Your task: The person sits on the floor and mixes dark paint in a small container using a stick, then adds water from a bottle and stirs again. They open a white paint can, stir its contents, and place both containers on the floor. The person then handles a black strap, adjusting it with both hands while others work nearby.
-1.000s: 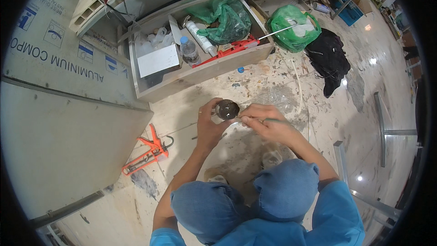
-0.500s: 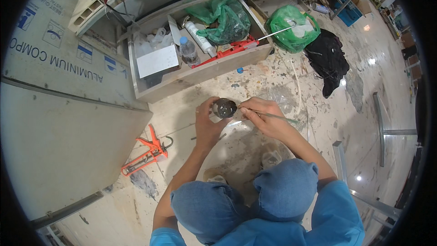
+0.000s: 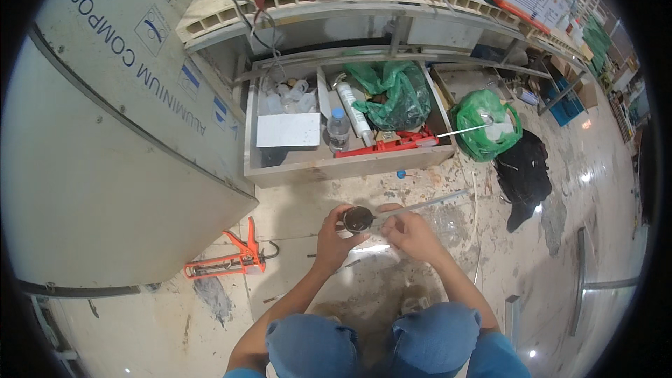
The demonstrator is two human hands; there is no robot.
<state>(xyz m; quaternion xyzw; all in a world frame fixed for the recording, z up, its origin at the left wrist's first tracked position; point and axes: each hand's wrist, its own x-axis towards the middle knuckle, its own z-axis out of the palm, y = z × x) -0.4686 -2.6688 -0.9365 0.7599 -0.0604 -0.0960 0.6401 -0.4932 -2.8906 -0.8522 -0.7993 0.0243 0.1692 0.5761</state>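
My left hand (image 3: 333, 246) is wrapped around the side of a small round cup (image 3: 358, 220) with dark, glossy contents, held above the floor. My right hand (image 3: 414, 236) is closed on a long thin stick (image 3: 432, 202) that looks flat and pale. Its near end reaches the cup's rim or the dark contents; I cannot tell which. The other end points up and to the right. Both hands are close together in front of my knees.
An orange caulking gun (image 3: 241, 255) lies on the floor at left, beside a large panel (image 3: 140, 203). Ahead, an open drawer (image 3: 371, 166) holds a bottle (image 3: 338, 129), a sealant tube (image 3: 355, 115) and a red caulking gun (image 3: 392, 145). A green bag (image 3: 483, 141) and black cloth (image 3: 523, 175) lie right.
The view has tilted up, bringing more of the workbench in. The stick has swung from pointing down-right to pointing up-right, while the left hand keeps hold of the cup.
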